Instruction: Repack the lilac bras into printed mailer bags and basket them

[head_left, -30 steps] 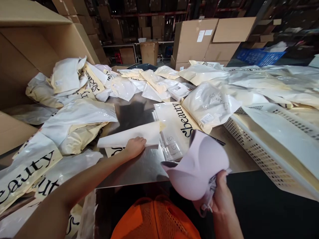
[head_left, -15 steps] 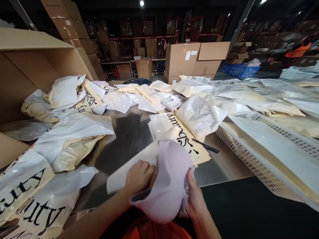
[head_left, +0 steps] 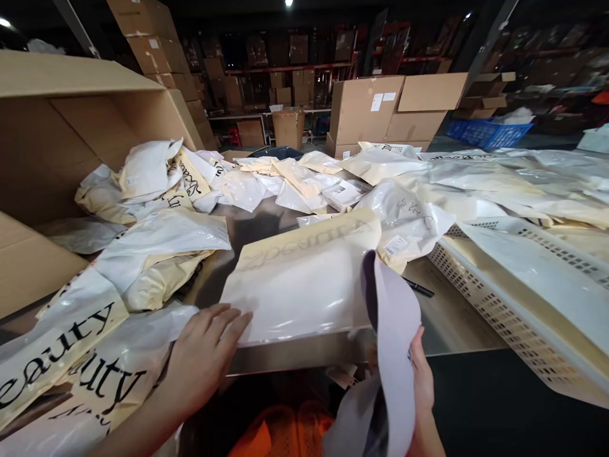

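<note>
On the bench (head_left: 451, 330): bag (head_left: 304, 292) laid flat, lettering showing faintly along its far edge; filled parcel (head_left: 404, 219) just beyond its right end.
Left hand (head_left: 207, 349): well apart from the right, fingers loosely spread, tips at the bag's near left corner.
Right hand (head_left: 421, 377): clamped on the bra, fingers mostly hidden behind it.
Bra (head_left: 397, 336): lilac, held on edge at the bag's right end, hanging past the bench's front edge.
Pen (head_left: 419, 287): between bra and basket (head_left: 490, 308), partly covered.
</note>
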Available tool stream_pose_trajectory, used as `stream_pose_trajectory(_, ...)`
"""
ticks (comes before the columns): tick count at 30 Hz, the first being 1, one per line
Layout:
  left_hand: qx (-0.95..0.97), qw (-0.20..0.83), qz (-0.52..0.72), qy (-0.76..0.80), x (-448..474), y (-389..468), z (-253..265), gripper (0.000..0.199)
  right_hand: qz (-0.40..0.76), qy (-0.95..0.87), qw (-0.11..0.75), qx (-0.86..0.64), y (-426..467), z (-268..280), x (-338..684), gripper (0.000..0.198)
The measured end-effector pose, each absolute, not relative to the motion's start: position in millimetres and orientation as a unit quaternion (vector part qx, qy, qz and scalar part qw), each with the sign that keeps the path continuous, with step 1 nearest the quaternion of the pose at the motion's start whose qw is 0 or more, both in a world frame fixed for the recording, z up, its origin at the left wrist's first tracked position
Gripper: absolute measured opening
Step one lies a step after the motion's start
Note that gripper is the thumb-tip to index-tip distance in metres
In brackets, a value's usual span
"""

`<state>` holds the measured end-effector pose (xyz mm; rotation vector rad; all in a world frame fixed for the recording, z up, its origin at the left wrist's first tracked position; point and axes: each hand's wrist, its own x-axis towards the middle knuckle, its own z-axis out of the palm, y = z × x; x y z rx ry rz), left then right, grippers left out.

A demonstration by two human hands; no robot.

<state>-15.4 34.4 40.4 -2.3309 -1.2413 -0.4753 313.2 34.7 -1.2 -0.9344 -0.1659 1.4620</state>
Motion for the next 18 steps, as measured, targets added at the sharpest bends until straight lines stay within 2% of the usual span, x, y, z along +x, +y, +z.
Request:
stream_pose_trajectory(5, -0.893, 0.098, -0.054, -0.436, -3, 15, -23, 0.040, 0.624, -0.041, 0.621, -0.472, 39, -38, 318, 0.048)
stream_pose_trajectory(8, -0.911, 0.028, 0.062, -0.408, 7, 13, -39, 0.042, 0.637, 0.015, 0.592, -0.494, 36, -50, 325, 0.041)
stream_pose_trajectory(10, -0.910, 0.006, 0.102, -0.403, 10, 16, -41, 0.046, 0.606, 0.011, 0.598, -0.524, 32, -49, 335, 0.038)
stream_pose_trajectory(14, -0.886, 0.017, 0.076, -0.457, 13, 29, -36, 0.058, 0.550, -0.050, 0.609, -0.569, 23, -37, 350, 0.039)
stream_pose_trajectory(18, -0.864, -0.022, 0.024, -0.502, 24, 45, -27, 0.054, 0.569, -0.132, 0.576, -0.571, 9, -34, 341, 0.051)
